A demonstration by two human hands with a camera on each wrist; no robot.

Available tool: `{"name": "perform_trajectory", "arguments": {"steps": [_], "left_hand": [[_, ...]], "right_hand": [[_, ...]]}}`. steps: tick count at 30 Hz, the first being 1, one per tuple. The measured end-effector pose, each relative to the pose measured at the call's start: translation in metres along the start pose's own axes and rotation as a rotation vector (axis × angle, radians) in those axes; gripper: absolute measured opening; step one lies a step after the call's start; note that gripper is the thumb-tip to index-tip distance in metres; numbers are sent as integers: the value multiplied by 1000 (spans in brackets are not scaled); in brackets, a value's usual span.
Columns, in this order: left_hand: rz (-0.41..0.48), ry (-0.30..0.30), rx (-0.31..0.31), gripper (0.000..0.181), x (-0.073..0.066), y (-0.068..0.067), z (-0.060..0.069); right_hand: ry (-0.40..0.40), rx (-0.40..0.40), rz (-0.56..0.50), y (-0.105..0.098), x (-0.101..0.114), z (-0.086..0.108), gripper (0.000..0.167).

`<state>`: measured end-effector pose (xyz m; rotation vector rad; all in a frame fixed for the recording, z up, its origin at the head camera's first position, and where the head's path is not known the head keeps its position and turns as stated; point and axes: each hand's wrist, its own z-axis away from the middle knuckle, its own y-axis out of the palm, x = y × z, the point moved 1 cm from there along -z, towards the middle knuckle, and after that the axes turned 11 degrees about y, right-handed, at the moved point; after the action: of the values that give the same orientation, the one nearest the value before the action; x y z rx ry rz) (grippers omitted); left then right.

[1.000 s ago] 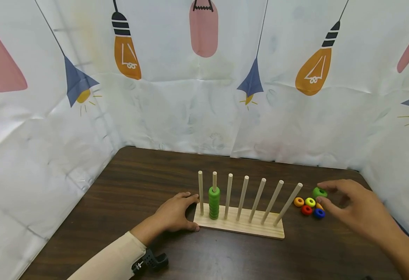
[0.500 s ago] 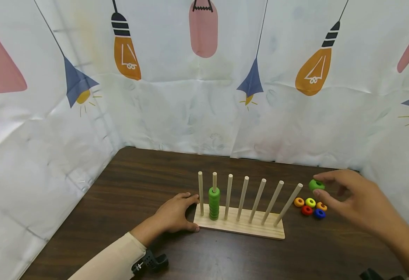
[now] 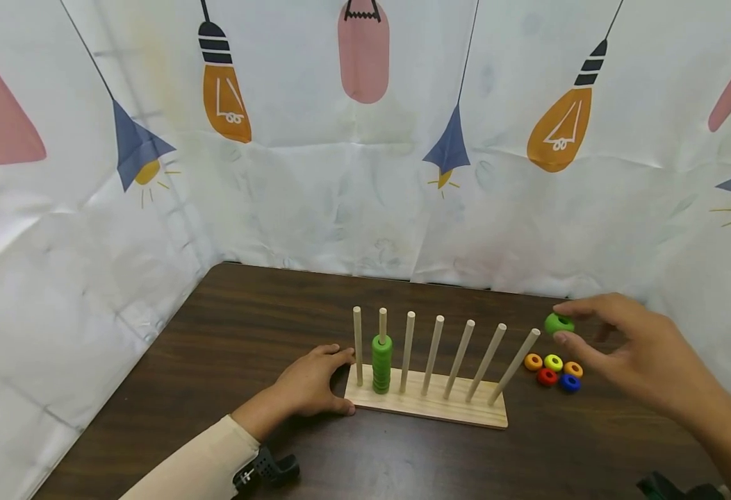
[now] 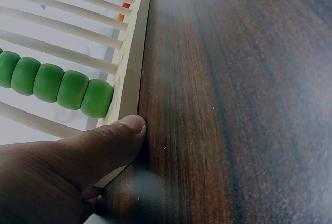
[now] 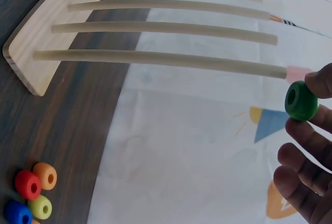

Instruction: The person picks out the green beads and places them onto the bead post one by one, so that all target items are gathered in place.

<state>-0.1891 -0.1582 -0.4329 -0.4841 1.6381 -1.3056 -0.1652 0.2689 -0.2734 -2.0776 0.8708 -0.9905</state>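
A wooden peg stand (image 3: 428, 407) with several upright rods sits on the table, and green beads (image 3: 382, 364) are stacked on its second rod from the left. My left hand (image 3: 309, 383) grips the stand's left end. In the left wrist view its thumb (image 4: 116, 138) lies on the front edge of the base; the other fingers are mostly hidden. My right hand (image 3: 631, 340) pinches one green bead (image 3: 558, 323) between thumb and fingers, above the table beyond the rightmost rod. The right wrist view shows the hole of that held bead (image 5: 302, 101) facing the rods.
Loose beads lie right of the stand: two orange (image 3: 533, 362), one yellow (image 3: 553, 362), one red (image 3: 547, 377) and one blue (image 3: 570, 382). The dark wooden table (image 3: 247, 312) meets a printed white curtain (image 3: 315, 208) at its back edge.
My right hand has lifted the green bead up from the loose beads and moved slightly left with it. The left hand and the stand stay in place.
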Motion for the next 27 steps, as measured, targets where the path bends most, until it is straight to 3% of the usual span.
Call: {"name": "perform_trajectory", "arguments": {"steps": [10, 20, 27], "left_hand": [[-8, -6, 7, 82, 2, 0, -1], [-6, -5, 8, 81, 2, 0, 0], [1, 7, 1, 81, 1, 0, 0]], "right_hand": [[-35, 16, 8, 2, 8, -6, 50], [-122, 22, -3, 6, 15, -14, 53], [-128, 33, -19, 10, 18, -18, 53]]}}
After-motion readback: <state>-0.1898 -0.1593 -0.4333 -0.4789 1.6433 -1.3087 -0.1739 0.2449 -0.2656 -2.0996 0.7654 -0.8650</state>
